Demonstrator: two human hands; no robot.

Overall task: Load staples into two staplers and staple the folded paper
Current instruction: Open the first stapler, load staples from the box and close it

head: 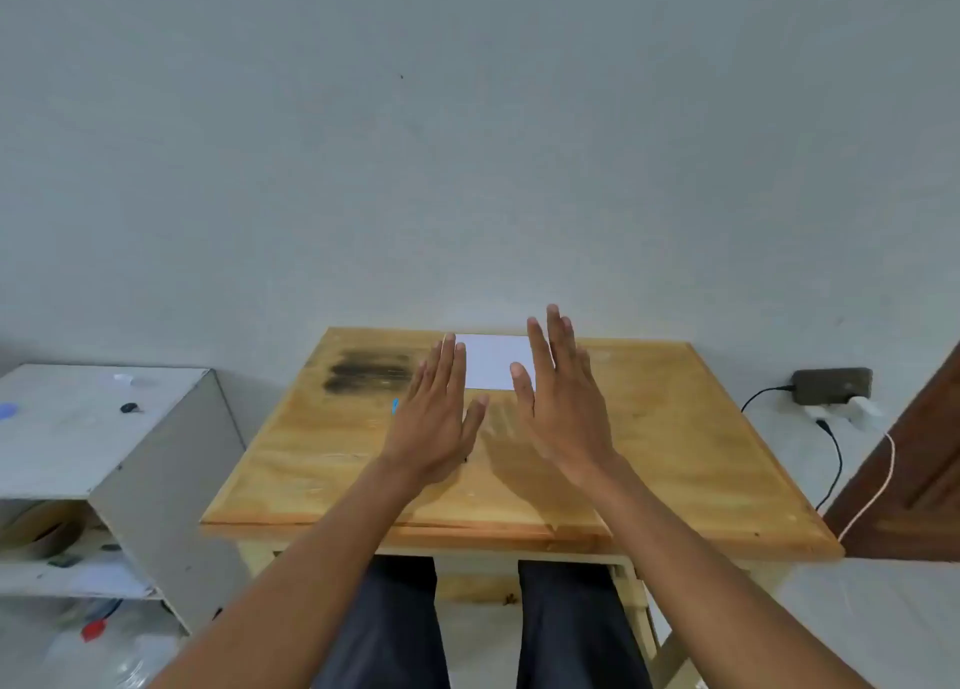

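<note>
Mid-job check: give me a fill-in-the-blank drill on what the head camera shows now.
The left hand and the right hand, fingers straight, hold ____.
On the table, the white paper lies at the ____ edge, next to the wall.
A dark stain marks the table to the ____ of the white paper.
Missing words: nothing; far; left.

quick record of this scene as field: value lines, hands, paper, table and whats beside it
table: wooden, dark stain at its far left
paper: white, flat, at the table's far edge
left hand: open, fingers straight, over the table, holding nothing
right hand: open, fingers straight, partly in front of the paper
staplers: none in view
left of table: grey shelf unit
right of table: power strip, cables plugged in
</note>
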